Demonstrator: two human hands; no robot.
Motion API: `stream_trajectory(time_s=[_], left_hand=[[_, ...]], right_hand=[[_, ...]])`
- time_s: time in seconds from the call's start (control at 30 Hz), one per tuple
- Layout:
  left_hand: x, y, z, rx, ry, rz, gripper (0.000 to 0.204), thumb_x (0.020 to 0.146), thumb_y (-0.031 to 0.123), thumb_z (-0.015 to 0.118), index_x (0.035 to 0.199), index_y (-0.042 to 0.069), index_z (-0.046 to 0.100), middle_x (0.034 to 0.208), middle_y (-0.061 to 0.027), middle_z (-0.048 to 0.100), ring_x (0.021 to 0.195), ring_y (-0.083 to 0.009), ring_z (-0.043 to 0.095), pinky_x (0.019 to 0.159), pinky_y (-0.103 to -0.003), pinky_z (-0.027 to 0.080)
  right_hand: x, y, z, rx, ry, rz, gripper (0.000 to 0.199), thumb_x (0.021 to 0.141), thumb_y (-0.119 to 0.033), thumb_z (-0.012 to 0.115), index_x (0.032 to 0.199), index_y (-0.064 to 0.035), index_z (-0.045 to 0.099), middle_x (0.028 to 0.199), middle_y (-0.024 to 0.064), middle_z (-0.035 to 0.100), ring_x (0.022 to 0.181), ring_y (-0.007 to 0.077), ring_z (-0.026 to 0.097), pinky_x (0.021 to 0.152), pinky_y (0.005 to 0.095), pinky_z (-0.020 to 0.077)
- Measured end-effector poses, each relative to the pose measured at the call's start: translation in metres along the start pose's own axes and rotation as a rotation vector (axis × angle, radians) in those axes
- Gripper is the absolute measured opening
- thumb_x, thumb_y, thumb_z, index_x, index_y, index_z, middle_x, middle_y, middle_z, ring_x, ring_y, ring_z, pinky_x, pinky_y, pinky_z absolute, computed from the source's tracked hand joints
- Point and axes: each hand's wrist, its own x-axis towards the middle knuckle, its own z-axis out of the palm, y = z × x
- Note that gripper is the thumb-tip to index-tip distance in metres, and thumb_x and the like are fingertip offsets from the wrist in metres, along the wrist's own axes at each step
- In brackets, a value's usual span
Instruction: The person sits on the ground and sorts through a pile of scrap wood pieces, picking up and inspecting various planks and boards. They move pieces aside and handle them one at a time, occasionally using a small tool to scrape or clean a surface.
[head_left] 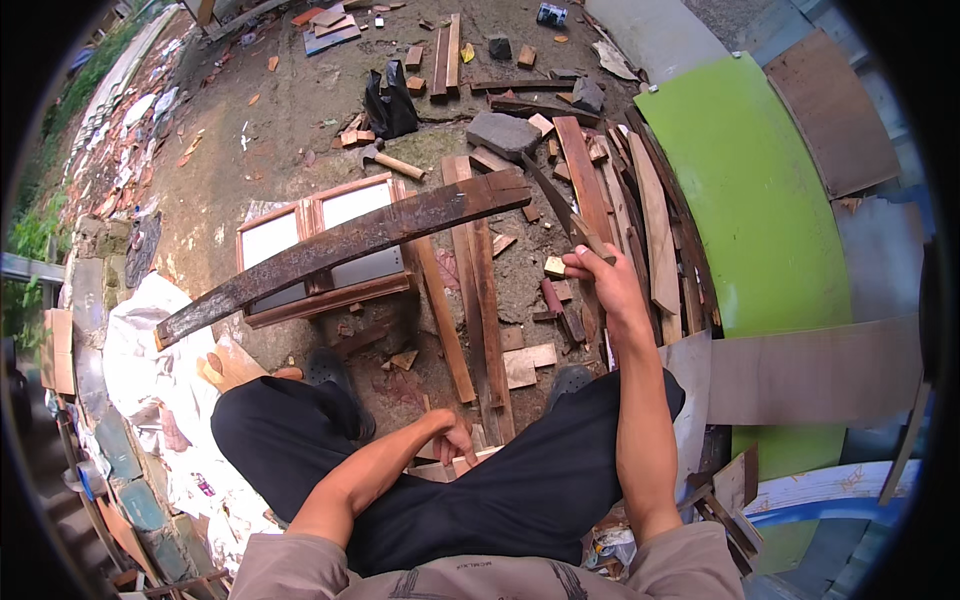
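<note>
Holds a blade (556,195) by its handle (595,242) at right, with right hand (612,285) closed around it, pointing far and left, presumably away from the legs (545,450) for safety. Has left hand (455,438) near, at pale offcuts (432,471), perhaps steadying; cannot tell its grip. Faces a beam (350,247) farther left, slanting over a frame (330,302).

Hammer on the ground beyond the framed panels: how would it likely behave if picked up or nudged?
The hammer would probably feel head-heavy, since its dark, metal-looking head sits at one end. Its straight, wood-coloured handle should stay stiff. Nudged, it may swivel rather than roll freely, as the head juts crosswise from the handle.
</note>
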Motion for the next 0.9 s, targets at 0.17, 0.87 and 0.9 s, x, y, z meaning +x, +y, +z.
stream_trajectory(time_s=[0.17, 0.87, 0.9], left_hand=[[-0.056, 0.018, 0.021, 0.289, 0.405, 0.118, 0.059, 0.077, 0.057, 0.076, 0.090, -0.001, 0.073, 0.091, -0.0136, 0.073, 0.088, -0.0296, 0.072, 0.083, -0.041, 0.056], [-0.272, 0.015, -0.138, 0.538, 1.997, 0.001, 0.099, 0.072, 0.061, 0.076, 0.143, 0.003, 0.038, 0.124, -0.0204, 0.054, 0.116, -0.0366, 0.054, 0.096, -0.047, 0.044], [-0.270, 0.016, -0.138, 0.576, 2.021, -0.008, 0.100, 0.072, 0.062, 0.076, 0.143, 0.003, 0.037, 0.122, -0.0199, 0.054, 0.115, -0.0362, 0.055, 0.094, -0.046, 0.044]], right_hand=[[-0.030, -0.003, 0.017, 0.082, 0.027, -0.030, 0.031, 0.096, -0.024, 0.063, 0.112, 0.0024, 0.060, 0.099, 0.0117, 0.071, 0.087, 0.0156, 0.067, 0.082, 0.0289, 0.0517], [-0.119, 0.032, -0.007, 0.028, 0.207, -0.195, 0.033, 0.094, -0.033, 0.064, 0.102, -0.0010, 0.065, 0.089, 0.0096, 0.074, 0.080, 0.0177, 0.069, 0.076, 0.0325, 0.0506], [-0.118, 0.033, -0.011, 0.037, 0.198, -0.183, 0.032, 0.094, -0.033, 0.064, 0.102, -0.0013, 0.065, 0.088, 0.0095, 0.074, 0.080, 0.0175, 0.069, 0.076, 0.0324, 0.0507]])
